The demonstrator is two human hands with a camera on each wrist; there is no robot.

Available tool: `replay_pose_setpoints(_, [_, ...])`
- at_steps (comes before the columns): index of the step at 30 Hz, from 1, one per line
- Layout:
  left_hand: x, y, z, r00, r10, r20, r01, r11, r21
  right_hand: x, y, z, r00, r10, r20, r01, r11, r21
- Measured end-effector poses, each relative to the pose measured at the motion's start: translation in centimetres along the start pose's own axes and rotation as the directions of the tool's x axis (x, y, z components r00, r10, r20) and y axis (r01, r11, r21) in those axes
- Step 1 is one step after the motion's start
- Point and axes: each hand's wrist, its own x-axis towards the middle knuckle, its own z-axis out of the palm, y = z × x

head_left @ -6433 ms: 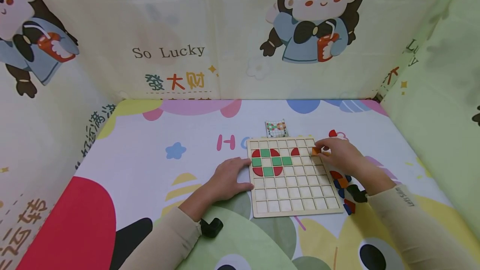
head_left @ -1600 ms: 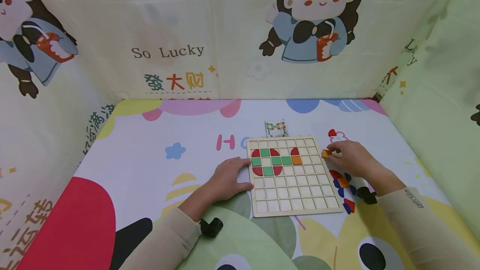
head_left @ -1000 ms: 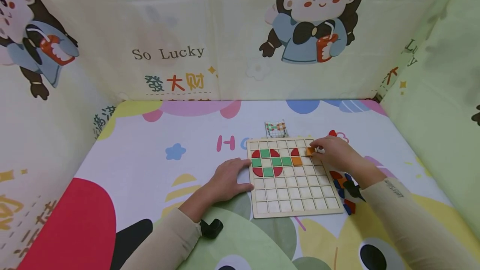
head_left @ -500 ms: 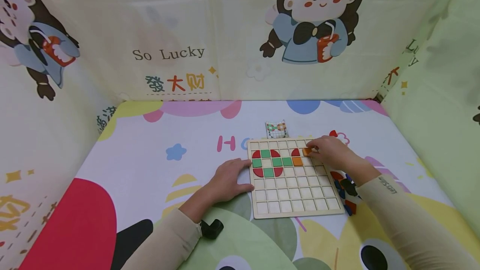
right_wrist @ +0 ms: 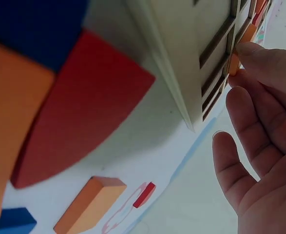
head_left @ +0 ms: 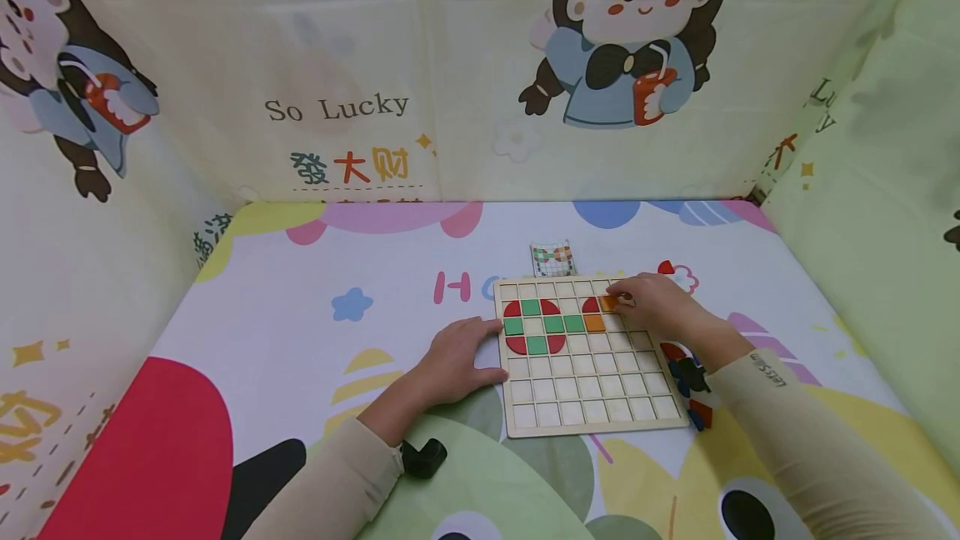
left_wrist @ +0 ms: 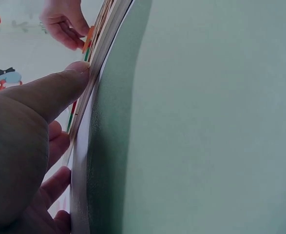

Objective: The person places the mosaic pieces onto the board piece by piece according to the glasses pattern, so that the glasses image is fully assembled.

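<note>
My right hand [head_left: 663, 307] pinches an orange square tile [head_left: 608, 304] between thumb and fingertips. That tile sits at a cell just right of a lone red quarter-round piece [head_left: 590, 305] on the wooden grid board [head_left: 592, 426]; whether it lies flat in the cell is hard to tell. Below the red piece a second orange square tile [head_left: 595, 323] fills a cell, beside a row of green squares [head_left: 573, 323]. At the board's left edge rests my left hand [head_left: 457, 361], thumb and fingertips touching the rim. Its thumb [left_wrist: 67, 87] lies against the edge in the left wrist view.
Several loose red, blue and orange pieces [head_left: 701, 413] lie along the board's right side. Farther back is a red piece [head_left: 665, 267]. A small printed pattern card [head_left: 552, 257] stands behind the board. In the right wrist view an orange block [right_wrist: 90, 204] lies on the cloth.
One orange tile was set in the cell below the red piece. My right hand then brought another orange tile left from beside the board to the neighbouring cell. The left hand stayed put.
</note>
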Motion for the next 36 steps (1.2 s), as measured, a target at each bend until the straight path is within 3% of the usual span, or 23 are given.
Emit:
replay_pose_setpoints(13, [0.0, -0.2, 0.1, 1.0, 0.002, 0.002, -0.002, 1.0, 0.013, 0.2, 0.0, 0.4, 0.999, -0.011, -0.035, 0.011, 1.0, 0.009])
replay_pose_setpoints(21, [0.0, -0.2, 0.1, 1.0, 0.005, 0.002, -0.005, 1.0, 0.01, 0.4, -0.1, 0.7, 0.999, 0.033, -0.029, -0.031, 0.997, 0.068])
replay_pose_setpoints(29, [0.0, 0.0, 0.1, 1.0, -0.004, 0.006, 0.004, 1.0, 0.011, -0.7, 0.1, -0.2, 0.995, 0.082, -0.061, -0.069, 0.978, 0.198])
replay_pose_setpoints(36, [-0.1, 0.0, 0.1, 1.0, -0.003, -0.002, 0.003, 1.0, 0.009, -2.1, 0.5, -0.9, 0.993, 0.081, -0.085, -0.063, 0.979, 0.196])
